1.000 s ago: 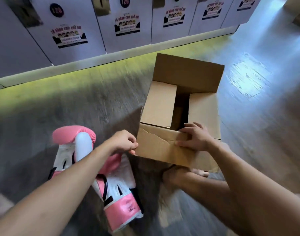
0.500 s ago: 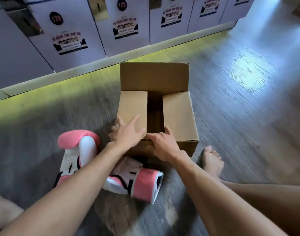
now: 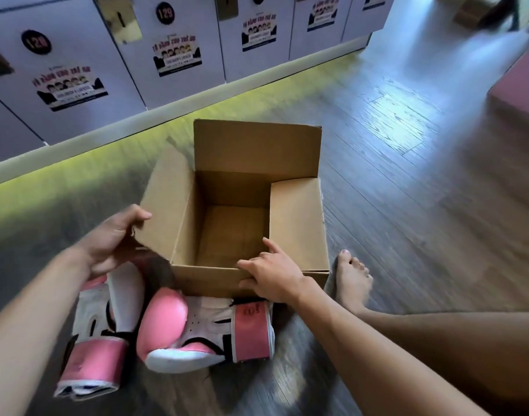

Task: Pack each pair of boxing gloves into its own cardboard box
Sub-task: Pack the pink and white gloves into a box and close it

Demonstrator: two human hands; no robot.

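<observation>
1. The cardboard box [image 3: 227,271] stands on the wooden floor [image 3: 407,205] in the middle of the view. Its top is open and nothing shows inside.
2. The back flap stands upright, the left flap is spread outward, and the right flap lies folded in over the right part of the opening.
3. The left hand [image 3: 113,241] pinches the near corner of the left flap, with the thumb on top and the fingers [image 3: 119,259] curled under the cardboard.
4. The right hand [image 3: 272,274] grips the rim of the near wall. The thumb lies against the outer face, most fingers curl at the edge, and the index finger is stretched out to the edge of the right flap.
5. The pink-and-white boxing gloves [image 3: 167,322] lie on the floor just in front of the box, outside it, side by side and touching.
6. The sideways glove [image 3: 203,328] lies along the foot of the near wall with its pink cuff pointing right.
7. The other glove [image 3: 98,340] lies partly under the left forearm with its cuff toward the camera.
8. A bare foot [image 3: 352,277] rests on the floor just right of the box.
9. A row of pale lockers [image 3: 179,40] with stickers and number discs runs along the far wall.
10. A pink block [image 3: 521,85] sits at the right edge.
</observation>
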